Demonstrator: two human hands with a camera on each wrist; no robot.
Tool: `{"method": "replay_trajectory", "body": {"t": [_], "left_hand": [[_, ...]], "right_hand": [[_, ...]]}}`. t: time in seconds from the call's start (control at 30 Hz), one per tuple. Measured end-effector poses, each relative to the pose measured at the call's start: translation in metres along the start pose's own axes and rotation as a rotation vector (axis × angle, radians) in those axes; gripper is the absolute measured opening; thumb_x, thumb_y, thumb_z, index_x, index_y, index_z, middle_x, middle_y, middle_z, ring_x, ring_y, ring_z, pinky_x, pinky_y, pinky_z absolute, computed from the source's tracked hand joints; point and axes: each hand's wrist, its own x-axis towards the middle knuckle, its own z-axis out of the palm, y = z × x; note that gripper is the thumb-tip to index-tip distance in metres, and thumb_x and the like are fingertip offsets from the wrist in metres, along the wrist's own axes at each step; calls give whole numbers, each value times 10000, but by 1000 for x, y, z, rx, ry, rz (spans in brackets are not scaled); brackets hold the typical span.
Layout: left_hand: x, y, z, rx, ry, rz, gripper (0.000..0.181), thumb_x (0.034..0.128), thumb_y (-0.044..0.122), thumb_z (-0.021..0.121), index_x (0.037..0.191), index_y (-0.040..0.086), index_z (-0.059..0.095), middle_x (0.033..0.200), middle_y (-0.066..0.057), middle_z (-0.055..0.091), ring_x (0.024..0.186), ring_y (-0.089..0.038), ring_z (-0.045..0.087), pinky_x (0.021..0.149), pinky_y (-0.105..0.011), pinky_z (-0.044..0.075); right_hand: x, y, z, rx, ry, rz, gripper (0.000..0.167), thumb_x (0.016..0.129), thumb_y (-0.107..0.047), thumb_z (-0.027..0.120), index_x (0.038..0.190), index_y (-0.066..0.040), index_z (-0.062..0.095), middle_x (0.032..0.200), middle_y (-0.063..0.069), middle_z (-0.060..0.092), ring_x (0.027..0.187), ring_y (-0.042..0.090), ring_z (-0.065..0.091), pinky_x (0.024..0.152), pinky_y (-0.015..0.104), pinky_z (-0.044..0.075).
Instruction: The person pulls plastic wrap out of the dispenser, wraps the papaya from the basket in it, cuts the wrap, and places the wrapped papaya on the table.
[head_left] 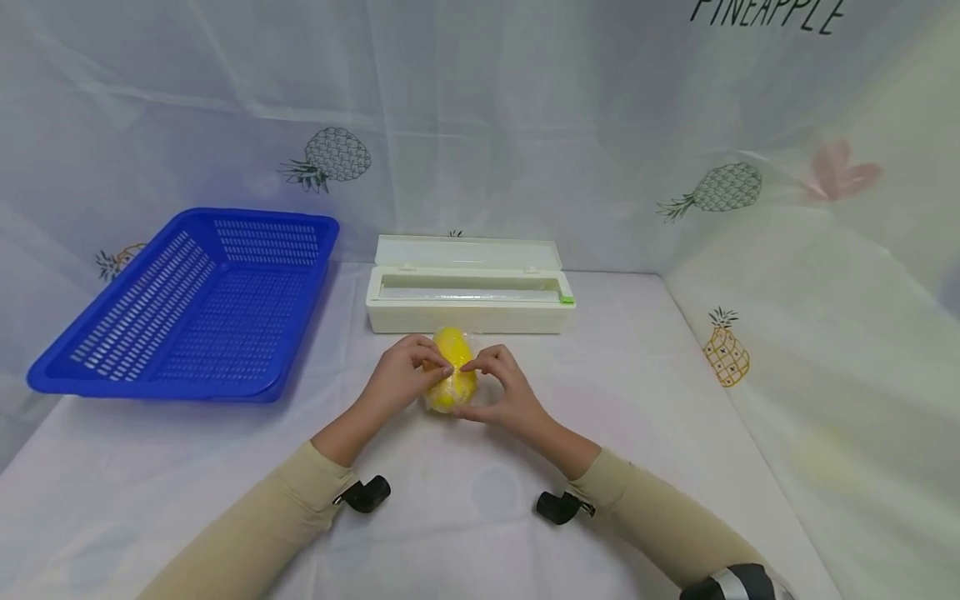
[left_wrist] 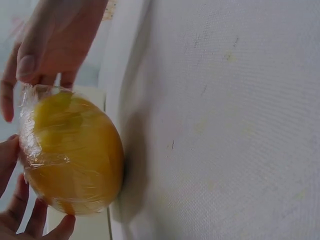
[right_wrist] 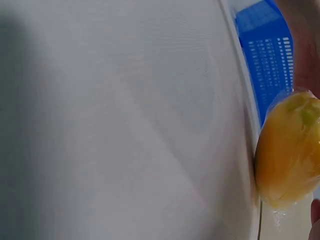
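A yellow oval fruit [head_left: 451,394] with a greenish patch at one end lies on the white cloth, wrapped in clear cling film [left_wrist: 37,130]. My left hand [head_left: 408,372] is at its left side, its thumb and index fingertip together on the film over the top. In the left wrist view, several left fingertips lie along the fruit's side. My right hand [head_left: 512,398] curves around the other side, index tip on the film and thumb low at the near end. Bunched, wrinkled film shows between the hands. Part of the fruit is hidden by the fingers.
Just behind the fruit stands a long white cling film dispenser [head_left: 468,319], lid raised, with a roll inside and a green slider [head_left: 566,299] at its right. A blue perforated basket [head_left: 270,387] sits at the left. Pineapple-printed cloth [head_left: 510,125] rises behind.
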Motion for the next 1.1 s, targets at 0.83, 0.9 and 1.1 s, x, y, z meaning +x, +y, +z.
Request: {"method": "replay_trajectory", "body": {"t": [0.83, 0.9, 1.1], "left_hand": [[7, 6, 9, 38, -55, 66, 38, 884, 99, 724, 884, 62, 733, 1335, -73, 586, 1316, -332, 428, 1060, -469, 385], [7, 6, 9, 39, -62, 66, 39, 890, 99, 718, 875, 66, 732, 1337, -74, 585, 1314, -336, 426, 1067, -468, 375], [8, 5, 8, 34, -86, 63, 47, 886, 92, 722, 840, 82, 722, 1334, -63, 588, 1308, -328, 428, 1081, -472, 356]], "right_hand": [[-3, 37, 8, 27, 175, -118, 125, 782, 85, 758, 811, 11, 662, 960, 168, 587, 960, 324, 570, 898, 296, 479], [-2, 43, 11, 36, 180, -74, 113, 809, 40, 755, 820, -16, 658, 969, 136, 586, 971, 295, 567, 895, 349, 485], [6, 46, 10, 114, 140, 160, 127, 832, -82, 778, 852, -56, 655, 1003, 87, 516, 1000, 243, 521, 928, 445, 467]]}}
